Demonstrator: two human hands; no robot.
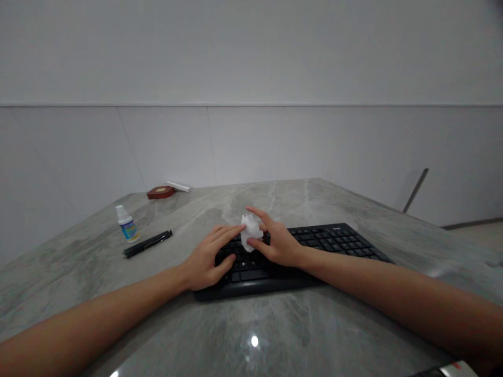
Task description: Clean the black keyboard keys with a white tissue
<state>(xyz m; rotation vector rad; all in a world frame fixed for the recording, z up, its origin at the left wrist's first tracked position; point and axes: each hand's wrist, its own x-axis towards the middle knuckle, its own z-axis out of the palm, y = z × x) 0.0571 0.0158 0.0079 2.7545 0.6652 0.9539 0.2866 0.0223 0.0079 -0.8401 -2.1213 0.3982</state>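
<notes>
A black keyboard (251, 285) lies on the grey marbled table, partly covered by my hands and forearm. My right hand (278, 243) holds a crumpled white tissue (250, 230) between thumb and fingers, over the left-middle keys. Across the keyboard's left end rests my left hand (210, 256), its fingers stretched out and the thumb apart. The left fingertips reach the tissue's left edge; whether they press on it I cannot tell.
Left of the keyboard stand a small white bottle with a blue label (129, 228) and, lying flat, a black pen-like item (148, 244). A reddish-brown box (160, 192) and a white flat piece (178, 186) lie at the back by the wall. An object (451, 369) shows at the lower right edge.
</notes>
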